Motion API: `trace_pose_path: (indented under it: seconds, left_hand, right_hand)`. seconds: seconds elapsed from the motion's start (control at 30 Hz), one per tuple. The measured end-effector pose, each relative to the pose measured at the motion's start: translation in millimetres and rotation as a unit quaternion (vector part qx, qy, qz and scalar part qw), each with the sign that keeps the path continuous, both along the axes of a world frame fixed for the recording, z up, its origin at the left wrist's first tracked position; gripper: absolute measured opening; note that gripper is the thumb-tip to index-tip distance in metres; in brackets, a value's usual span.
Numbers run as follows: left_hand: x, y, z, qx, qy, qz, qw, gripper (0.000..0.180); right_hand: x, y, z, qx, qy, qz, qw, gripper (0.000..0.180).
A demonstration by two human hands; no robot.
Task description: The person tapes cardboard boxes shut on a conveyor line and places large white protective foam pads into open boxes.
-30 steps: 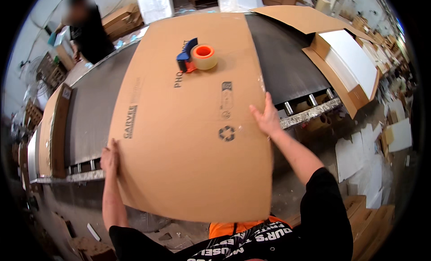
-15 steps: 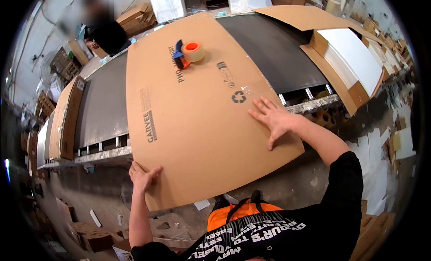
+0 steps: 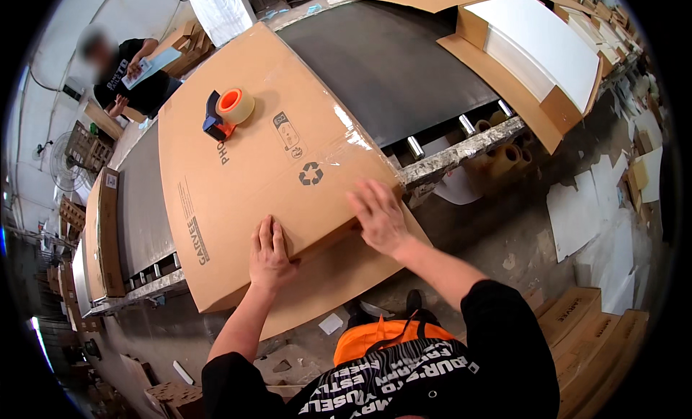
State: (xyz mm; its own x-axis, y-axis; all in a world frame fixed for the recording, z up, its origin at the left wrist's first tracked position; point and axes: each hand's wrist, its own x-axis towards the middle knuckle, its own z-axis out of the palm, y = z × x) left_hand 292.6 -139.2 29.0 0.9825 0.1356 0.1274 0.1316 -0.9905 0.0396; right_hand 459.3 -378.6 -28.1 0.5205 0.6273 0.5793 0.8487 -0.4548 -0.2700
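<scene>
A large brown cardboard box (image 3: 245,181) lies across the conveyor, its near end reaching over the edge toward me. Below that end a cardboard flap (image 3: 339,282) sticks out. My left hand (image 3: 272,257) rests on the near top edge, fingers lying flat on the cardboard and thumb out to the side. Farther right, my right hand (image 3: 380,215) is at the near right corner, its fingers stretched out and slightly blurred. On top of the box sits a tape dispenser (image 3: 214,123), blue and red, with a tape roll (image 3: 236,106) on an orange core.
The dark conveyor belt (image 3: 404,65) runs left and right beneath the box. An open carton with white panels (image 3: 537,47) stands on the right, another box (image 3: 108,231) on the left. At the far left a person (image 3: 133,73) holds a light sheet. Flat cartons (image 3: 598,347) lie lower right.
The box's near end has gone from one flat panel to a folded edge with a flap below. Both hands have moved closer together along it. The view has shifted, showing more of the other person.
</scene>
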Motion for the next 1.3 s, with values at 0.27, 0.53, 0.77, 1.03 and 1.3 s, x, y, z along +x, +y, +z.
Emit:
trace_pose_path:
  seconds: [0.27,0.53,0.77,1.03,1.3]
  left_hand:
    - [4,6,15,-0.034,-0.02,0.029,0.999,0.103]
    - [64,-13,37,-0.048,0.091,-0.109,0.989,0.078]
    - [60,1,25,-0.127,0.022,-0.158,0.979,0.069]
    - [56,12,13,-0.163,-0.019,-0.199,0.966,0.068]
    - [56,24,16,-0.167,0.028,-0.218,0.961,0.065]
  right_hand:
    - [-35,-70,8,0.459,0.765,-0.108,0.437,0.039]
    - [21,-27,60,0.176,0.689,-0.059,0.701,0.025]
    - [121,250,159,0.075,-0.011,0.112,0.991,0.051]
    - [176,448,172,-0.392,-0.101,0.157,0.901,0.036]
    - [145,231,152,-0.111,0.343,-0.112,0.926,0.052]
